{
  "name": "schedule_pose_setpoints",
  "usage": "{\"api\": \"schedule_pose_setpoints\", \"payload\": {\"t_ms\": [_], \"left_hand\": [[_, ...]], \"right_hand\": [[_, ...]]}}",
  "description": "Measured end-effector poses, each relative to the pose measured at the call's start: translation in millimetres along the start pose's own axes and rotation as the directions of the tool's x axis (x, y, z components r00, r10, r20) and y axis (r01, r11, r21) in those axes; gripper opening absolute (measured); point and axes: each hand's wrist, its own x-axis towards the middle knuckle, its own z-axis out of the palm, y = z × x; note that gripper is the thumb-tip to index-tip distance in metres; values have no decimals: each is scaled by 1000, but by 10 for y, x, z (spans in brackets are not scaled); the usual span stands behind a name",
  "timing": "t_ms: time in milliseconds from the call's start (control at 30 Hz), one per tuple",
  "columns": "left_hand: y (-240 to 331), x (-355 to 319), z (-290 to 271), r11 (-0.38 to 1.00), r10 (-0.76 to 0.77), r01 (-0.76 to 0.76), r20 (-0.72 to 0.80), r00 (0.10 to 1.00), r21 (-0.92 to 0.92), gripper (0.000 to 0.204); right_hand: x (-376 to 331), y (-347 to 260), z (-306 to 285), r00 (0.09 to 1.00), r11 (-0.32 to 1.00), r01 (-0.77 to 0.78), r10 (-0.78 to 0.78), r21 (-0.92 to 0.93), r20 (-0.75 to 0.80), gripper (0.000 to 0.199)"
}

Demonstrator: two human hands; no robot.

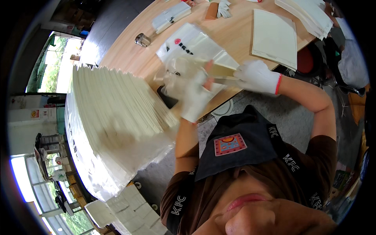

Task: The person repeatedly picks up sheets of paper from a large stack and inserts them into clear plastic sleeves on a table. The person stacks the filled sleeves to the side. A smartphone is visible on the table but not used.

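Nearest the camera are the person's shoulders in a brown shirt (176, 187), crossed by a dark apron (235, 147) with a square, colourful patch. Beyond it, the white-gloved left hand (194, 101) is blurred beside crumpled clear film (173, 76); how far its fingers are open, and whether they grip the film, cannot be told. Opposite, the right hand (257, 76), in a white glove with a red cuff, has its fingers drawn together on the end of a pale flat piece (223, 70), which spans the gap between the hands over the near edge of the bench (129, 55). Printed clear bags (192, 41) lie flat just beyond the film. Farther off stand a shiny metal cylinder (143, 40) and a white bundle (171, 17). Cream sheets (274, 37) lie toward the right, near a fanned stack (307, 15). A tall pile of cream leaves (117, 109), partly sheathed in clear plastic, rises at left. Another person (352, 58) is partly visible at far right.
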Motion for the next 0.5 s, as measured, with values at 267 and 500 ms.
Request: {"api": "schedule_pose_setpoints", "payload": {"t_ms": [267,500], "left_hand": [[-530,-796,443,817,425,-412,62,903,403,34],[144,145,840,864,416,-427,99,904,265,40]], "right_hand": [[365,350,708,966,69,-237,122,969,227,36],[801,-49,973,990,950,-130,142,283,-23,34]]}}
